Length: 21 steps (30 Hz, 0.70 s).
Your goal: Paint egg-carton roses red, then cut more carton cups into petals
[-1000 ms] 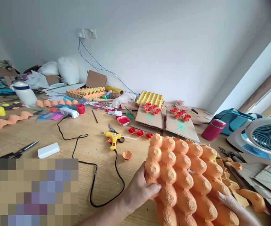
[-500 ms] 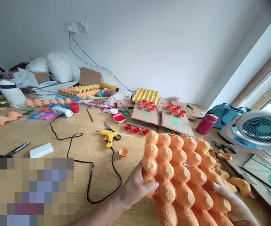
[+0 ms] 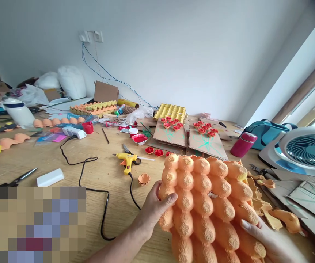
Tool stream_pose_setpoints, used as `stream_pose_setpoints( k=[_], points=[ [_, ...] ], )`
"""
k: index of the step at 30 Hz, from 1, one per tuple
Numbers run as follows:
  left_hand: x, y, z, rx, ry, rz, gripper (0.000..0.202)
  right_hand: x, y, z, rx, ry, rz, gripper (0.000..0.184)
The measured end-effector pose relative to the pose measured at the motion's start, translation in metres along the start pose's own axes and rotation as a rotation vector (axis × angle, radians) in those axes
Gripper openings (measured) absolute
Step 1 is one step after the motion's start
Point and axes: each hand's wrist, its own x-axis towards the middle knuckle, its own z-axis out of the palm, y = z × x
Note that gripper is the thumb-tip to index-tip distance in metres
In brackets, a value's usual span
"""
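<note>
An orange egg tray (image 3: 201,204), bumpy side toward me, is held above the front of the table between both hands. My left hand (image 3: 160,204) grips its left edge, the thumb lying over the outer bumps. At the right edge my right hand (image 3: 258,233) is closed on the tray, thumb on the front and fingers hidden behind it. Left of the tray are a cup-shaped orange flower piece (image 3: 144,179) and a yellow glue gun (image 3: 128,160) lying on scissors (image 3: 135,157). Several red paper flowers (image 3: 159,152) sit just beyond the tray.
Cardboard panels (image 3: 205,146) bearing red flowers stand behind, near a red paint dish (image 3: 139,138) and a yellow egg tray (image 3: 170,111). To the right are a magenta bottle (image 3: 243,144), a fan (image 3: 311,149) and torn carton scraps (image 3: 267,212). A black cord (image 3: 102,212) crosses the table.
The egg tray has shifted slightly left and turned a little in both hands. My left thumb sits higher along its edge. The camera view has moved slightly.
</note>
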Motion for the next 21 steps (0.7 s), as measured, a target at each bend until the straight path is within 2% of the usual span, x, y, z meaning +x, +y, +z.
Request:
stream_pose_setpoints(
  k=[3, 5, 12, 17, 21],
  points=[
    [0.003, -0.001, -0.003, 0.078, 0.076, -0.007, 0.048, 0.001, 0.003, 0.002, -0.003, 0.014, -0.008, 0.091],
    [0.003, 0.001, -0.003, 0.103, 0.078, -0.01, 0.046, 0.0, 0.002, 0.001, -0.026, 0.001, 0.003, 0.09],
    [-0.003, 0.014, 0.001, 0.089, -0.053, -0.038, 0.048, -0.008, -0.01, -0.004, 0.013, -0.05, 0.151, 0.063],
    [-0.005, 0.02, 0.002, 0.071, -0.115, -0.004, 0.05, -0.007, -0.011, -0.004, 0.052, -0.07, 0.232, 0.062],
    [-0.006, 0.021, 0.002, 0.048, -0.148, -0.002, 0.055, -0.009, -0.012, -0.004, 0.018, -0.083, 0.184, 0.06]
  ],
)
